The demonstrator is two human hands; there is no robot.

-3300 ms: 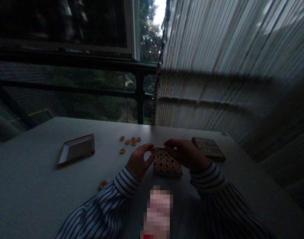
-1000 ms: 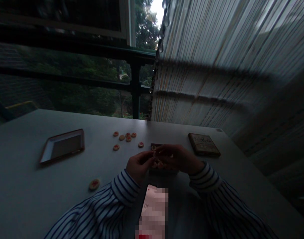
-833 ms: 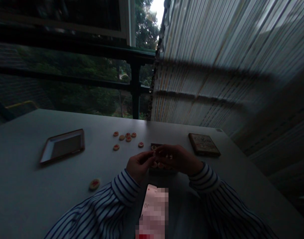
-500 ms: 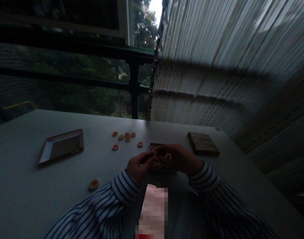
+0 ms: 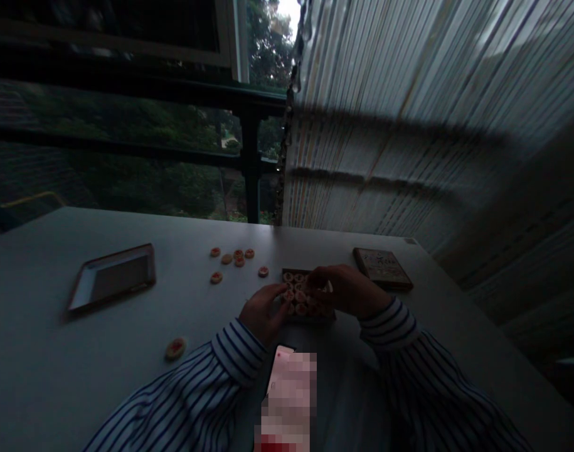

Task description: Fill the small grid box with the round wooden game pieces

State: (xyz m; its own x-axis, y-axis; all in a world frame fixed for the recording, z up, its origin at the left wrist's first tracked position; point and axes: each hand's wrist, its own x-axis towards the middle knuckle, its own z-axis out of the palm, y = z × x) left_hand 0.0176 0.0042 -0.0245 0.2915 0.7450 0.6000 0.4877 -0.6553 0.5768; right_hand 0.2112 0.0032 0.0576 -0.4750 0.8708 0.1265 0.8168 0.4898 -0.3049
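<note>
A dark box (image 5: 310,319) holds rows of round wooden pieces (image 5: 300,296) with markings on them. My left hand (image 5: 264,312) is at the box's left edge, its fingers curled with the tips by a piece; whether it grips one is hard to see. Over the right part of the box is my right hand (image 5: 345,290), its fingers bent down and pinched, with what they hold too dark to make out. Several round pieces with red marks (image 5: 239,261) lie loose on the white table (image 5: 127,351), left of the box. Another piece (image 5: 175,348) sits nearer, beside my left sleeve.
An open shallow tray or lid (image 5: 112,279) rests at the left. At the right lies a flat box with a printed top (image 5: 383,267). A lit phone (image 5: 287,389) is in front, between my forearms. Railings and a striped curtain stand behind the table.
My hands were close together over the box; now they are apart, the right one moved slightly right. More pieces in the box show between them.
</note>
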